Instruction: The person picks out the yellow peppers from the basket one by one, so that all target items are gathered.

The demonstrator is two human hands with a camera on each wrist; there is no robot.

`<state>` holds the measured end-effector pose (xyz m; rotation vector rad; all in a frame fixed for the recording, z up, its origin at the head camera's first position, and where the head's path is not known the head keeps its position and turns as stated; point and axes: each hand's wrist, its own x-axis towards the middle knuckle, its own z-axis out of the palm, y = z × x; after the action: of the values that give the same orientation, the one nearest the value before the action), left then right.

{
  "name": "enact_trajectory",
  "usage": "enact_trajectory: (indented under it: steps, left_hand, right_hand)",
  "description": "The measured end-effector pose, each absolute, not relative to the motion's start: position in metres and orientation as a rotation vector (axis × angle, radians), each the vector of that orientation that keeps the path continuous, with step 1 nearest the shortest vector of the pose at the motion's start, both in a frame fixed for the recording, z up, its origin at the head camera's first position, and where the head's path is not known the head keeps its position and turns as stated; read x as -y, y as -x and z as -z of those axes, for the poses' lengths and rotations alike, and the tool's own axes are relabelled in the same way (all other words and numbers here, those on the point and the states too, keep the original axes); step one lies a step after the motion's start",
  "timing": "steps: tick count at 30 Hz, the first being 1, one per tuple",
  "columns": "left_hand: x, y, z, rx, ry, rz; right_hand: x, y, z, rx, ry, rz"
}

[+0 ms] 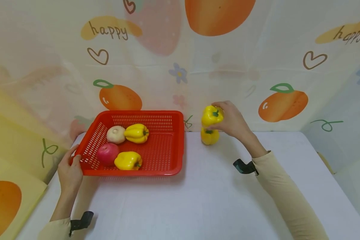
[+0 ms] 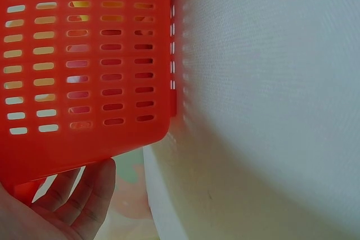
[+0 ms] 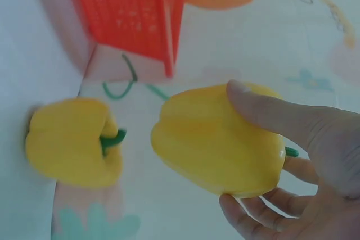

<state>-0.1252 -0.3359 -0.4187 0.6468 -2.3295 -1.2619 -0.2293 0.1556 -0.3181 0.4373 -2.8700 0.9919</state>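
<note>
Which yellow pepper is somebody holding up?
The pepper in the right hand; two others lie inside the red basket, and the fourth stands on the table.

Four peppers (image 1: 211, 115) — one basket (image 1: 159, 150)

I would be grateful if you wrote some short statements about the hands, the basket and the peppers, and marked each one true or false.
1. The right hand holds a yellow pepper. True.
2. The left hand is at the right end of the red basket. False: it holds the basket at its left end.
3. A second yellow pepper stands on the table, outside the basket. True.
4. The held pepper touches that second one. False: the right wrist view shows a gap between them.
5. The basket contains a pink round item and a white round item. True.
6. Three yellow peppers lie in the basket. False: only two do.
</note>
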Motion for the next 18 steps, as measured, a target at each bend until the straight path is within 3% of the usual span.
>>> enact_trajectory:
  steps: [18]
  left_hand:
    - [0.336,0.125,0.419,2.309,-0.677,1.311]
  right_hand:
    - [-0.220,0.243,0.330,2.962,-0.346,-0.864]
